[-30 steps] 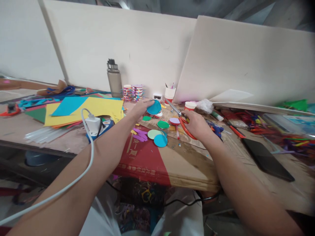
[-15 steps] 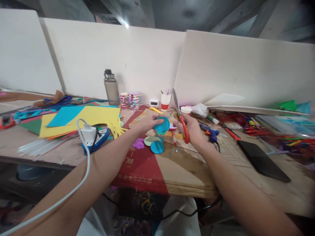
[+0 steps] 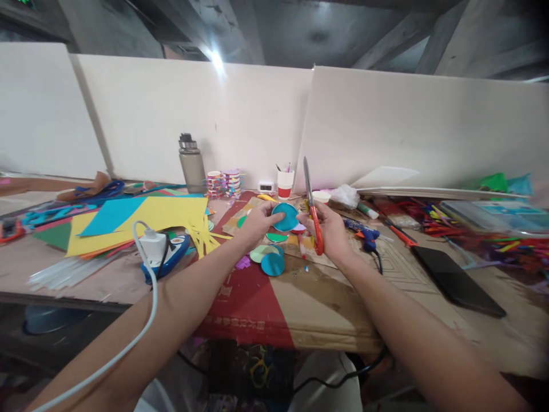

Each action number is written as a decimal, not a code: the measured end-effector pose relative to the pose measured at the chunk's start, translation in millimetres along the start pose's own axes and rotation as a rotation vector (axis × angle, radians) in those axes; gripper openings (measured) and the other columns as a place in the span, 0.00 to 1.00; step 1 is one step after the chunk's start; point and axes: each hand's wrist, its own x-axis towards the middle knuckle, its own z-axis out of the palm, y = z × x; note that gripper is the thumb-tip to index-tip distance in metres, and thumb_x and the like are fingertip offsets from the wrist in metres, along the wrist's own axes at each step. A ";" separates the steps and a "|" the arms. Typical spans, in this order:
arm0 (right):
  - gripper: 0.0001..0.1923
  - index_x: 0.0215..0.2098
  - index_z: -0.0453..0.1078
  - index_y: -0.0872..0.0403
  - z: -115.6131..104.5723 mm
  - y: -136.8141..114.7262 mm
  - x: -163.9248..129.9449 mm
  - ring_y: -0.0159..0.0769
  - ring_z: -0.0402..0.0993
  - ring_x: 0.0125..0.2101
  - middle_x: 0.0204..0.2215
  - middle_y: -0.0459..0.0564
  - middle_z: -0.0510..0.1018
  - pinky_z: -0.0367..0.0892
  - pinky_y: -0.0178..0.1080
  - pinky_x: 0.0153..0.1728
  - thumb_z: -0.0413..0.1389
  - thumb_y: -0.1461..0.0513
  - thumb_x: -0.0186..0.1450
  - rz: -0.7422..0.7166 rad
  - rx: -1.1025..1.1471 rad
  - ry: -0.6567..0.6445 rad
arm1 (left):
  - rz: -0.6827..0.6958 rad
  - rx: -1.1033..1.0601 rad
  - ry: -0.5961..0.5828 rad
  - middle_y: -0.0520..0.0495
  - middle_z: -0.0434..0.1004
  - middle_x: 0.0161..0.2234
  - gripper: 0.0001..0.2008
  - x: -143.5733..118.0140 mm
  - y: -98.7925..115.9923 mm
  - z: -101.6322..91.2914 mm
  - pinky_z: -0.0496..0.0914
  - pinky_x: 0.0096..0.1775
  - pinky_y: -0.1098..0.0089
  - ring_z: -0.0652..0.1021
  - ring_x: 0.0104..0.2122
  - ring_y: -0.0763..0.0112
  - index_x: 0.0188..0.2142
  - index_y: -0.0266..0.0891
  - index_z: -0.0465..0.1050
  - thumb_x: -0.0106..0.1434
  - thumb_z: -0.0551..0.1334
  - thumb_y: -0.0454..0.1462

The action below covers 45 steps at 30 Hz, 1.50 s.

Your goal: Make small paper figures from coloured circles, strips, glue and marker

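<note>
Between the thumb and fingers of my left hand is a round blue disc with a pale rim. My right hand is closed around red-handled scissors, whose blades point up and away from me. The right fingertips come close to the disc's right edge; whether they touch it I cannot tell. Below the hands, another blue disc and a pale green disc lie overlapping on the cardboard. A green disc shows just under the held one.
Yellow paper sheets, a white plug and its cable lie left. A bottle and a red-and-white cup stand behind. Rightward are a blue glue gun, a black phone and a plastic box.
The view has tilted up slightly. The blue disc has turned to face me more fully, and the right hand has come a little nearer to it. Both hands keep their holds.
</note>
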 end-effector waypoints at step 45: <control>0.27 0.40 0.71 0.55 -18.9 4.1 12.4 0.29 0.68 0.21 0.27 0.44 0.74 0.64 0.32 0.18 0.67 0.51 0.46 0.090 0.052 0.015 | -0.296 -0.275 -0.275 0.35 0.81 0.35 0.17 1.9 18.2 -8.5 0.77 0.38 0.57 0.82 0.39 0.54 0.36 0.33 0.72 0.62 0.59 0.47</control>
